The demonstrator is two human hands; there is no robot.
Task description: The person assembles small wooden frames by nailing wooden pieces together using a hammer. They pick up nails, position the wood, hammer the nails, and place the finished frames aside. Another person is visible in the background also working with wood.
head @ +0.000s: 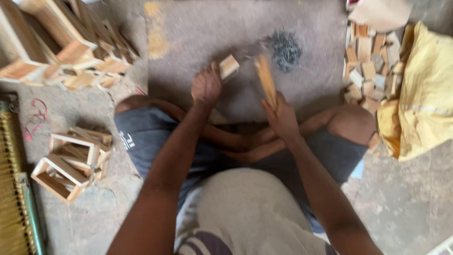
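Seated cross-legged, left hand [206, 86] closed around a small wood block [229, 66], right hand [281, 116] gripping an upright wooden slat [265, 80] over the grey mat [198, 33]; loose nail pile [285, 48] nearby—risk of pricked fingers or a slipped piece.

A floor-level woodworking workshop: small wooden frames [71, 163] stacked on the bare concrete floor [406, 203], cut wood blocks [370, 66] heaped, a pile of dark nails [284, 48]

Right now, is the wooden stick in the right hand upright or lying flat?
Roughly upright: the wooden stick rises from the right hand, whose fingers grip its lower end, top tilted slightly left.
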